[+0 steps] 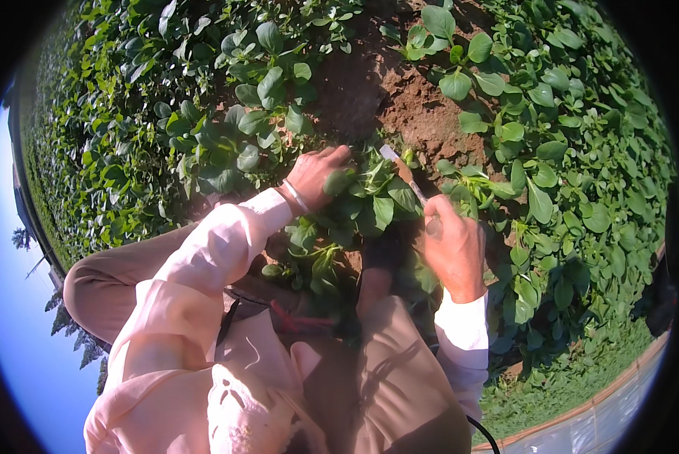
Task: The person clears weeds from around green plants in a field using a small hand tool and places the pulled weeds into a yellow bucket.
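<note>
My right hand (454,240) is closed round the handle of a narrow knife (404,172). Its flat blade points up and to the left, with a bright tip and a brownish, soil-coloured middle. Beside the blade, on its left, grows a leafy green plant (377,185) with broad leaves. My left hand (318,178) is at the left edge of that plant, palm down, fingers curled. Leaves hide part of the hand, and what its fingers hold cannot be made out. A pale band circles the left wrist.
Bare reddish-brown soil (423,113) runs between leafy rows. Dense greens (196,129) stand on the left and more greens (566,189) on the right. My bent knees (407,363) are close below the hands. Pale sheeting (589,427) edges the bed at lower right.
</note>
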Motion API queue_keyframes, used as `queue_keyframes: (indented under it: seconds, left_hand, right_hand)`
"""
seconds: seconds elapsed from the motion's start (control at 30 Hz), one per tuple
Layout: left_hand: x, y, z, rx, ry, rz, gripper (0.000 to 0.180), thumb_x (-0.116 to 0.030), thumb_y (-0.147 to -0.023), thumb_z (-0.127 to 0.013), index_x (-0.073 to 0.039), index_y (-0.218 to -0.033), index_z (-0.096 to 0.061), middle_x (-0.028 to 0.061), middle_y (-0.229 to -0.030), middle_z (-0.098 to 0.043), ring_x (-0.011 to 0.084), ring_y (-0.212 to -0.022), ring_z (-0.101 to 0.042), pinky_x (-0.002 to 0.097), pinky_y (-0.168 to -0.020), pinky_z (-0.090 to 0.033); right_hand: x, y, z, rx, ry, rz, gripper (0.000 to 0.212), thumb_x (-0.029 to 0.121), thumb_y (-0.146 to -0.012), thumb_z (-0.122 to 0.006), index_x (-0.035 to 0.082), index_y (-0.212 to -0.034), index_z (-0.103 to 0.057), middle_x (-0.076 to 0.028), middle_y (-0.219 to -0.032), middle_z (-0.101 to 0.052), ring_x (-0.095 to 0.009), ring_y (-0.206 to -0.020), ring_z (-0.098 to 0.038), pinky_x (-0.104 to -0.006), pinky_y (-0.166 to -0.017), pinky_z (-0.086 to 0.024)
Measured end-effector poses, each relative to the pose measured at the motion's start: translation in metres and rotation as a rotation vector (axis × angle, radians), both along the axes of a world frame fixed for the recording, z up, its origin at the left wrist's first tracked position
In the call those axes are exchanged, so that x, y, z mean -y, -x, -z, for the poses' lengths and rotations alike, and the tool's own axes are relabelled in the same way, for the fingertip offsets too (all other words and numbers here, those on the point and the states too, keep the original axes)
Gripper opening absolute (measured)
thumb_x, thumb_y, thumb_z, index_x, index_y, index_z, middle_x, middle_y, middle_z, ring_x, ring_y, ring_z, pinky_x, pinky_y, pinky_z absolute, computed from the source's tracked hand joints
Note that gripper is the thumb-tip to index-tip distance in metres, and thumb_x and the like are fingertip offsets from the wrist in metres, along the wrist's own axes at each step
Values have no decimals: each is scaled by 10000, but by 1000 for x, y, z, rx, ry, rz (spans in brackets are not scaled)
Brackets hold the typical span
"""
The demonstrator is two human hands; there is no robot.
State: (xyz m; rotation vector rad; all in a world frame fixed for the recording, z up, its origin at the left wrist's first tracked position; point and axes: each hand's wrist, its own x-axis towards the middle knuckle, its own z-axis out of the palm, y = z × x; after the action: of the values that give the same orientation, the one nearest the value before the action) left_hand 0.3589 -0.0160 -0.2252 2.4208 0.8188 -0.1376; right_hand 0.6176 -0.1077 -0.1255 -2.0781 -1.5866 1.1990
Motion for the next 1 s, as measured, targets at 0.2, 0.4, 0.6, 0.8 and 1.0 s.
queue_keyframes:
  seconds: [0.2, 0.4, 0.6, 0.8, 1.0]
  left_hand:
    - [1, 12, -5, 126, 53, -177, 319, -119, -715, -651, -99, -1032, -625, 118, -1040, -591, 334, -894, -631, 432, -686, -531]
    - [-15, -20, -1, -2, -14, -219, 531, -21, -688, -632, -75, -1199, -499, 118, -992, -576, 353, -853, -629, 459, -644, -509]
    - [-35, -33, 19, -60, 180, -230, 524, -18, -711, -656, -32, -1225, -552, 185, -1132, -618, 387, -948, -640, 435, -775, -528]
    - [-26, -17, 39, 236, 310, -659, 317, -99, -812, -721, 33, -1093, -661, 130, -870, -713, 256, -771, -678, 317, -748, -517]
    - [-48, -2, 15, 568, 744, -1150, 213, -84, -907, -610, 33, -1084, -620, 20, -799, -650, 128, -736, -576, 301, -711, -488]
  right_hand:
    - [11, 7, 24, -29, -32, -16, 226, -4, -789, -610, 118, -958, -522, -165, -646, -595, -410, -635, -605, -484, -537, -425]
    - [-3, 28, 63, -146, -87, 79, 220, -9, -783, -614, 120, -946, -540, -154, -690, -616, -391, -683, -622, -452, -558, -449]
    - [0, 27, 53, -107, -78, 62, 188, 15, -804, -617, 115, -940, -533, -155, -710, -622, -392, -685, -620, -447, -553, -449]
    - [9, 8, 22, -48, -4, 95, 184, 0, -809, -604, 123, -931, -540, -163, -655, -593, -391, -632, -606, -445, -526, -430]
    - [19, 7, -1, -119, -63, 231, 176, -21, -826, -631, 91, -938, -553, -144, -626, -575, -319, -577, -633, -357, -508, -437]
